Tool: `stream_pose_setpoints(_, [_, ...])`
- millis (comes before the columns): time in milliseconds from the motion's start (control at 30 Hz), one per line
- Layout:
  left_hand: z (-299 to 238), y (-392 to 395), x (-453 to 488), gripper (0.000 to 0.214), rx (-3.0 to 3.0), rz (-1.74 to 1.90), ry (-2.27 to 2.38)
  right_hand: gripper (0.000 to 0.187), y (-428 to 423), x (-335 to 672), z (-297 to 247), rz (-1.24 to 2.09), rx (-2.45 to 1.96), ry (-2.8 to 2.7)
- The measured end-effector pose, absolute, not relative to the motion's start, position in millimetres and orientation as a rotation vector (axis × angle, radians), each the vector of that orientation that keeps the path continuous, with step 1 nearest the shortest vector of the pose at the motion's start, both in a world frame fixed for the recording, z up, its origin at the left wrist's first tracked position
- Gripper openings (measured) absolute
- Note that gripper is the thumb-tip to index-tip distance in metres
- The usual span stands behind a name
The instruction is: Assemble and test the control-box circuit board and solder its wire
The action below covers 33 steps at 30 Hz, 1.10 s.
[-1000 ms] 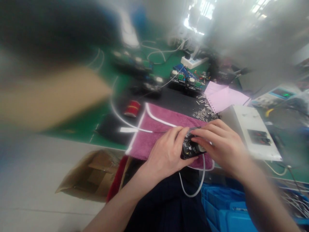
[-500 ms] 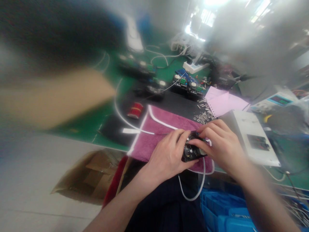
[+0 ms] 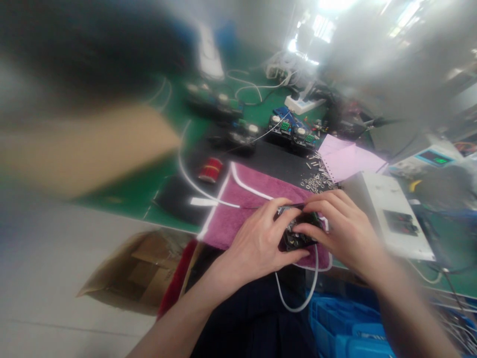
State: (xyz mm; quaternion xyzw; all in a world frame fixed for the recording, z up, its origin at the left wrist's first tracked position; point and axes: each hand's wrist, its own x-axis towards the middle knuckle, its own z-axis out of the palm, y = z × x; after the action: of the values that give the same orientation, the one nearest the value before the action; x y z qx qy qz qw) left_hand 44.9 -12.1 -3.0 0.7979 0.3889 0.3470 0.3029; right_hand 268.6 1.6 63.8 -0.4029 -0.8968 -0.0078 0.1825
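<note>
Both hands are closed around a small black circuit-board assembly (image 3: pixel 298 238) over the purple cloth (image 3: pixel 248 194). My left hand (image 3: pixel 259 238) grips its left side, thumb along the near edge and fingers over the top. From the right, my right hand (image 3: pixel 335 221) holds the far and right edge, with its thumb pressed on the board's face. The fingers hide much of the assembly. A white cable (image 3: pixel 298 309) hangs in a loop below it, over the dark clothing on my lap. Another white cable (image 3: pixel 208 195) runs onto the cloth's left side.
A red wire spool (image 3: pixel 210 170) sits left of the cloth. Loose metal bits (image 3: pixel 315 181), pink paper (image 3: pixel 352 159) and several similar board assemblies (image 3: pixel 280 127) lie beyond. A white metal box (image 3: pixel 395 214) stands at right. Blue crates (image 3: pixel 346 323) and a cardboard box (image 3: pixel 130 273) are below.
My left fingers have shifted slightly on the board, and the assembly appears tilted a little differently. Both hands keep their hold; the view has moved slightly.
</note>
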Motion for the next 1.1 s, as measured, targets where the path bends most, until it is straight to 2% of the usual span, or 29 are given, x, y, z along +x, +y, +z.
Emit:
stream_pose_setpoints(467, [-4,-12,46,0.085,2.086,0.952,1.010,0.017,-1,276,68,0.024,-1.073,-2.526])
stream_pose_setpoints(1100, [-5,-11,46,0.082,2.104,0.901,1.026,0.007,6,268,87,-0.057,-1.133,-2.688])
